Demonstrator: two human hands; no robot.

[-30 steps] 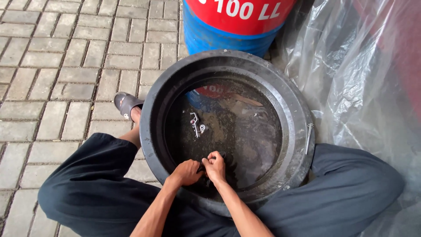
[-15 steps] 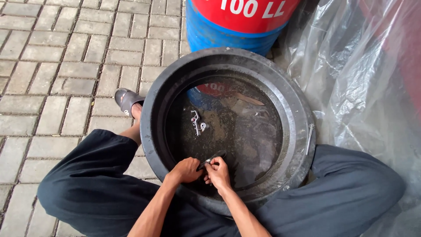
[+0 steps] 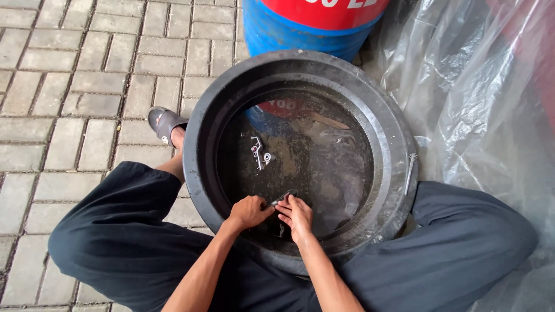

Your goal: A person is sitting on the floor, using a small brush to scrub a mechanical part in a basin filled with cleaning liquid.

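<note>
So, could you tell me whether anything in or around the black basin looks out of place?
One thing: a thin metal rod lies loose on the black basin's right rim, away from both hands, which hold a small part together.

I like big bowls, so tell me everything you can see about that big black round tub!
The black tub is wide, round and shallow, apparently plastic, with a broad stepped rim. It sits upright on brick paving between the person's knees, in front of a blue and red drum. Dark, murky liquid fills the bottom, with a small metal part lying in it. The left hand and right hand reach inside, gripping a small grey piece.
</note>
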